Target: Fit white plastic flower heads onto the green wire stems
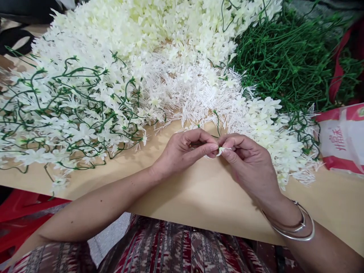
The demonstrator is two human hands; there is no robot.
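While left hand (183,149) and right hand (254,163) pinch one flower (222,150) near frame centre, soft pressure should prevent creases.

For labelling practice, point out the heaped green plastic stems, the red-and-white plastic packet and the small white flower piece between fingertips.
Heaped green plastic stems (287,62): head view, heap's middle.
Red-and-white plastic packet (342,138): head view, printed side.
Small white flower piece (221,151): head view, exposed petal.

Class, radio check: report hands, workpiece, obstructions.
Right hand pinching small white artificial flower; left hand pinched shut beside it. Thin green plastic stem just beyond. No obstruction seen.
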